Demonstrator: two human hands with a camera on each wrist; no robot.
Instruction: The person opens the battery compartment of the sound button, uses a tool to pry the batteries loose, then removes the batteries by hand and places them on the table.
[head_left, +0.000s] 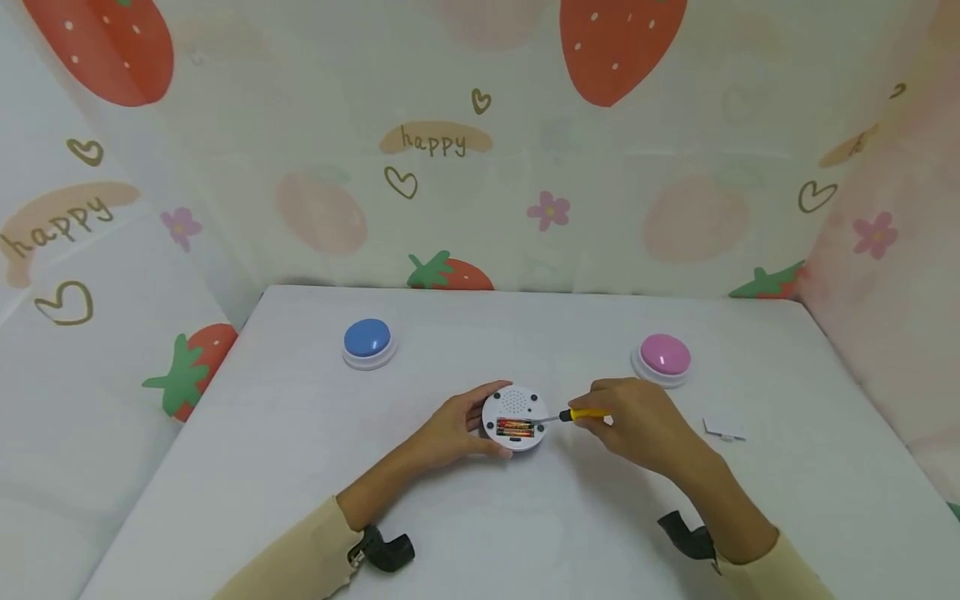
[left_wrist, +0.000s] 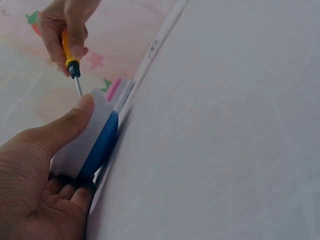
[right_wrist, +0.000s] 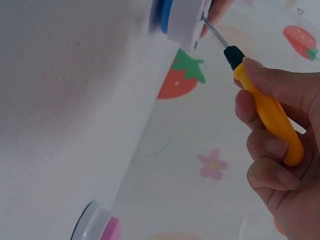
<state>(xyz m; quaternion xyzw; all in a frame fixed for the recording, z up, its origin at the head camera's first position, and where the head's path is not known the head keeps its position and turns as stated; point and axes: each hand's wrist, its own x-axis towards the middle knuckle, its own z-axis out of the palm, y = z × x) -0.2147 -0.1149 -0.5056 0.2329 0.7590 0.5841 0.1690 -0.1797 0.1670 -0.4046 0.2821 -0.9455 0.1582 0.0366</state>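
My left hand (head_left: 453,429) grips a round white button device (head_left: 514,398) by its edge, thumb on the near side and fingers on the far side. It lies underside up, its blue dome (left_wrist: 102,145) facing the table. Two red-and-black batteries (head_left: 515,427) sit in its uncovered compartment. In my right hand (head_left: 637,421) is a screwdriver with a yellow handle (right_wrist: 272,117) and black collar, held between thumb and curled fingers. The metal shaft (right_wrist: 216,33) slants down to the device, its tip at the right end of the batteries.
A blue-domed button (head_left: 367,340) stands at the back left of the white table (head_left: 300,500), a pink-domed one (head_left: 665,357) at the back right. A small white cover (head_left: 724,429) lies right of my right hand. A strawberry-print curtain (head_left: 600,183) surrounds the table.
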